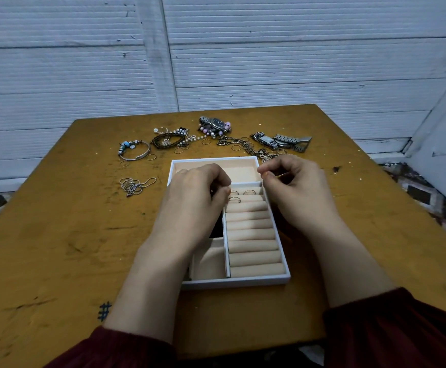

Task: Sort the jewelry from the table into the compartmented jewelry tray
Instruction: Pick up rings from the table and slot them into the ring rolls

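- jewelry tray sits on the table directly under both grips, and its padded ring rolls run from just below the right-hand pinch back toward us.
- our right hand pinches a thin ring between thumb and forefinger, above the tray's right wall at the far end of the rolls. the ring shows only as a fine gold line.
- our left hand hovers left of that pinch with fingers curled over the tray. we cannot tell whether it holds anything.
- three seated rings stand in the slots just below and left of the pinch, so we judge the step in hand is seating one more.
- to do it well, we bring the pinch over a free slot beside them and turn the ring on edge in line with the groove. we press it down until the rolls grip it, and only then let go.
- unsorted jewelry, among it a watch, lies on the table beyond the pinch, with a bangle and a chain necklace well off to its left.
- the only mark we can read is a hash sign drawn on the table, well back from both grips on the left. the watch dial is too small to show a brand.
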Tool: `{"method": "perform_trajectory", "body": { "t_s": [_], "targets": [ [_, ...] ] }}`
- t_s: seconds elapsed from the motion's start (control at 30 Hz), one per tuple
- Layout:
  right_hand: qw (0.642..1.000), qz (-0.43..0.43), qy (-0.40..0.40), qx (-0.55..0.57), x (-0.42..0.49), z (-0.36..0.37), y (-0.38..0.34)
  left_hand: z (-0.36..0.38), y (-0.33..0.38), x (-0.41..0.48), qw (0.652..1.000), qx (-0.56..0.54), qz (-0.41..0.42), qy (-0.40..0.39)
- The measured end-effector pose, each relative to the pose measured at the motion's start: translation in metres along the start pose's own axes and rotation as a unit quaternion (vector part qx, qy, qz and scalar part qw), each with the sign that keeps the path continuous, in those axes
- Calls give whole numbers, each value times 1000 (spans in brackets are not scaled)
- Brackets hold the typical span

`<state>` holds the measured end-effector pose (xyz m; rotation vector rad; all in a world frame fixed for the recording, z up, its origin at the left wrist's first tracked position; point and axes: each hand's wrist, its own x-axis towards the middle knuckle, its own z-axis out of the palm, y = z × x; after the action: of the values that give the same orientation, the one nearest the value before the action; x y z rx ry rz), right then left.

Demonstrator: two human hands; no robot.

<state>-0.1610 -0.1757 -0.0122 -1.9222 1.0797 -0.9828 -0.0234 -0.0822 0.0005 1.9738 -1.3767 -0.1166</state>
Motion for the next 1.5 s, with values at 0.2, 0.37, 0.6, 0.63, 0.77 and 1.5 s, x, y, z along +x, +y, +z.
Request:
{"method": "perform_trajectory", "body": {
  "t_s": [0.2, 0.37, 0.6, 0.63, 0.77, 1.5],
  "targets": [
    [1000, 1, 2, -3, 0, 0, -1, 2, 1, 0, 1000, -3, -31, -1],
    [1000, 1, 4, 2, 0, 0, 0, 2, 1, 0, 999, -2, -32, -3],
    [1000, 0, -1, -1, 0, 0, 0, 2, 4, -1, 999, -12, -29, 4],
    [1000, 0, -1, -1, 0, 0, 0, 2, 4, -2, 999, -14, -30, 1],
    [1000, -3, -3, -3, 0, 0, 0, 1, 2, -2, 999, -10, -33, -5],
    [1000, 0, -7, -11, -2, -1, -2, 1, -5, 6, 993, -87, -42, 64]
  ]
}}
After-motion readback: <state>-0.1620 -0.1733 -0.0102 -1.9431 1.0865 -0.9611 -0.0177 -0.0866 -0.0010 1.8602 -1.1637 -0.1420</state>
